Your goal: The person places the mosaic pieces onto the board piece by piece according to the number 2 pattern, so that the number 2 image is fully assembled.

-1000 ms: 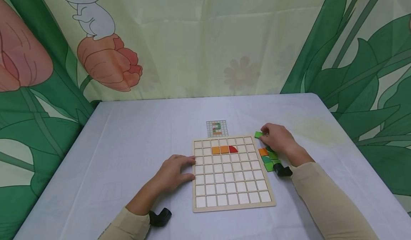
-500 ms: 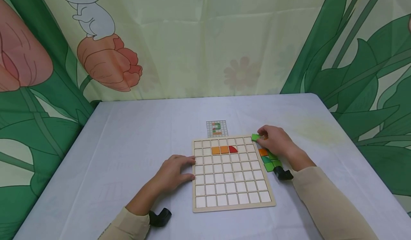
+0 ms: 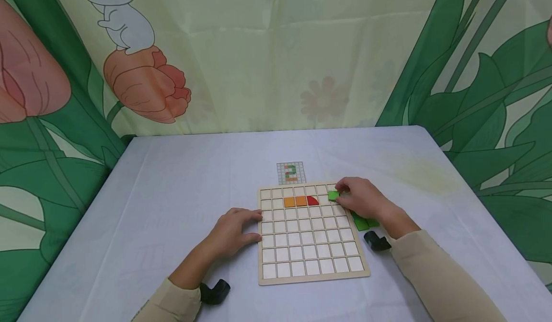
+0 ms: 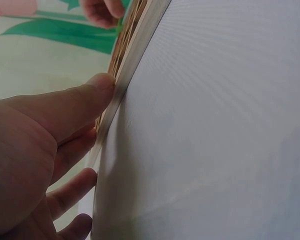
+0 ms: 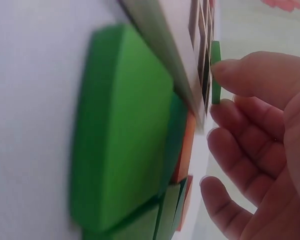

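My right hand point(image 3: 362, 198) pinches a green square tile point(image 3: 333, 195) between thumb and fingers, over the upper right cells of a wooden grid board point(image 3: 315, 279). In the right wrist view that tile point(image 5: 216, 50) stands out at the thumb tip. My left hand point(image 3: 233, 231) touches the board's left edge with thumb and fingertips, as the left wrist view also shows its thumb point(image 4: 97, 90) on the rim. Two orange square tiles point(image 3: 289, 201) and a red quarter-round tile point(image 3: 312, 201) lie in one row of the board.
Several loose tiles, with a green tile point(image 3: 361, 223) showing, lie along the board's right edge, partly hidden by the right hand. An orange tile point(image 5: 185, 150) is among them. A small pattern card point(image 3: 291, 172) lies behind the board on the white tablecloth point(image 3: 172, 168).
My right hand has carried the green tile leftward and nearer, from beyond the board's top right corner to above its cells. The left hand and the board stay where they were.
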`<state>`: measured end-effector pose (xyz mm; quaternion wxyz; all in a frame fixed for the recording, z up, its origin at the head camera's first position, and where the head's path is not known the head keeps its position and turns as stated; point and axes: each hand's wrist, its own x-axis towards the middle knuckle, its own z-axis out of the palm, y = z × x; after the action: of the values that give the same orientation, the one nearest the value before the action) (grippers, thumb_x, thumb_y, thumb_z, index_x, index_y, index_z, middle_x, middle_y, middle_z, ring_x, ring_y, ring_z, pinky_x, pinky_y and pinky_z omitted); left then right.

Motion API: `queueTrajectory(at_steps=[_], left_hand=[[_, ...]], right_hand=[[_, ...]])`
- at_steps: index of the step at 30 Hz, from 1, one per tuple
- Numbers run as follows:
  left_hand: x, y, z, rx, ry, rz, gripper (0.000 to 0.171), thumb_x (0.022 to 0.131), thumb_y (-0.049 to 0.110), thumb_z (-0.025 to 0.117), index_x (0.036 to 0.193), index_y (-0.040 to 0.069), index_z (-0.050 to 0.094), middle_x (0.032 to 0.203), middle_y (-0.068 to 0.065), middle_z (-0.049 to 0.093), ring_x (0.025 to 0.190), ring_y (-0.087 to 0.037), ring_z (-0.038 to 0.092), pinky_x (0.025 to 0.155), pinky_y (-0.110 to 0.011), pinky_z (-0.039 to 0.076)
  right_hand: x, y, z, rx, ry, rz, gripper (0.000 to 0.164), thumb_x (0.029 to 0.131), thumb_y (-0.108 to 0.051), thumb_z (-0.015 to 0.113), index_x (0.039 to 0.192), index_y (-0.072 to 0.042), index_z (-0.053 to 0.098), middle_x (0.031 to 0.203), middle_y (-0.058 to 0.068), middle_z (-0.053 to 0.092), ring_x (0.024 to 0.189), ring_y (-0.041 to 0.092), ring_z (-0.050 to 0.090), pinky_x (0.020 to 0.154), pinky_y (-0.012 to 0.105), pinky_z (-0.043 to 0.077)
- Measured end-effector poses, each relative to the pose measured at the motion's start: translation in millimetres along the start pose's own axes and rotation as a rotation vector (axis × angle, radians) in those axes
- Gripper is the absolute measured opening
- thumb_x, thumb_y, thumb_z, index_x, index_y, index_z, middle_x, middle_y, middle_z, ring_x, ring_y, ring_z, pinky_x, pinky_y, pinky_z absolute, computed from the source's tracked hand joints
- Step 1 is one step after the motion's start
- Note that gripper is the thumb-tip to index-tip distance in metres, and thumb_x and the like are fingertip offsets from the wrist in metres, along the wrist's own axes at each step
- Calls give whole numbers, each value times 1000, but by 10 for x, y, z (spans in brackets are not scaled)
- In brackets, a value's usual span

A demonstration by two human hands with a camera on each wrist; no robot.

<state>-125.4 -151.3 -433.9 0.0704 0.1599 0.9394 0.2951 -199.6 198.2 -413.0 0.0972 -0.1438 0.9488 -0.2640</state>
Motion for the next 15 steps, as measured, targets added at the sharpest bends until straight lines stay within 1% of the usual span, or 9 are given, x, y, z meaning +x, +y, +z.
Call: queueTrajectory(at_steps=[6,11,13,15], left_hand=[[-7,1,-1,-5,-1,-2,44,83,20,84,125,15,70,136,6,62,129,-27,49,105,-52,38],[0,-1,11,1,0,-12,45,82,21,84,125,15,70,136,7,61,129,-26,49,105,-50,38],[3,-1,16,5,0,-17,46,82,21,84,125,16,70,137,7,61,128,-26,49,105,-50,39],[5,0,18,7,0,-19,45,83,21,84,125,16,70,137,7,61,128,-26,49,105,-50,40]], right_hand=[[-35,-68,38,-24,-32,-28,28,91,-17,69,114,0,66,108,10,65,99,28,56,92,48,47],[-56,-103,51,-34,-47,-46,27,91,-17,69,113,-1,66,109,8,66,100,27,57,93,49,47],[-68,-111,59,-48,-48,-63,26,91,-17,69,112,-2,67,109,7,66,99,26,58,97,50,44],[-83,-122,66,-56,-51,-86,25,90,-16,69,111,-2,67,108,6,66,100,26,58,98,51,44]])
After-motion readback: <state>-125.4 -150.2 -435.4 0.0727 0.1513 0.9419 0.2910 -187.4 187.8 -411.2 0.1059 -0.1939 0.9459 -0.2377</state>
